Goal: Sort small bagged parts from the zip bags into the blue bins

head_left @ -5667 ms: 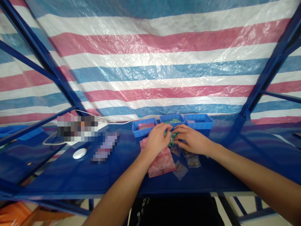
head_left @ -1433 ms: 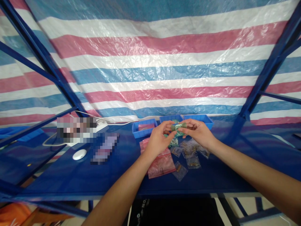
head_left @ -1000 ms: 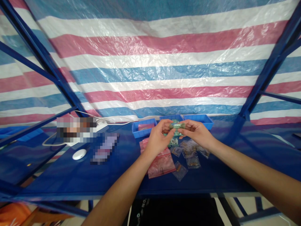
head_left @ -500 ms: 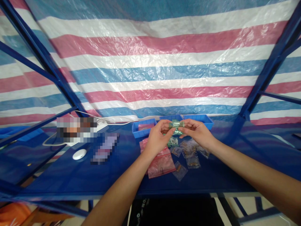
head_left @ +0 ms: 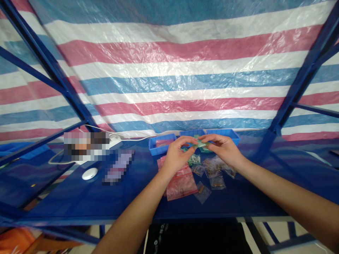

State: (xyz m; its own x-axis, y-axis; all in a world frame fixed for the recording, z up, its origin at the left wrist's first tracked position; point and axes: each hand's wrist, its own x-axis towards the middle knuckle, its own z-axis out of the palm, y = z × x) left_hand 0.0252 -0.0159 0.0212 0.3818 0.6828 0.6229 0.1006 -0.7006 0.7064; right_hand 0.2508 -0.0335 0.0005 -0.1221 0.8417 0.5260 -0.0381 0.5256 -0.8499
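Both hands pinch a small green packet (head_left: 201, 144) between them, just above the counter (head_left: 132, 201).
I have the left hand (head_left: 180, 150) clamped on its near-left edge by thumb and fingers, the right hand (head_left: 221, 145) gripping the opposite side, fingertips almost meeting. Those fingers cover the packet's ends, and I can't make out its contents. The hands partly hide the middle blue bin (head_left: 189, 133) behind them; the left forearm covers some of the pink bags (head_left: 182, 185), and both forearms run out of view.
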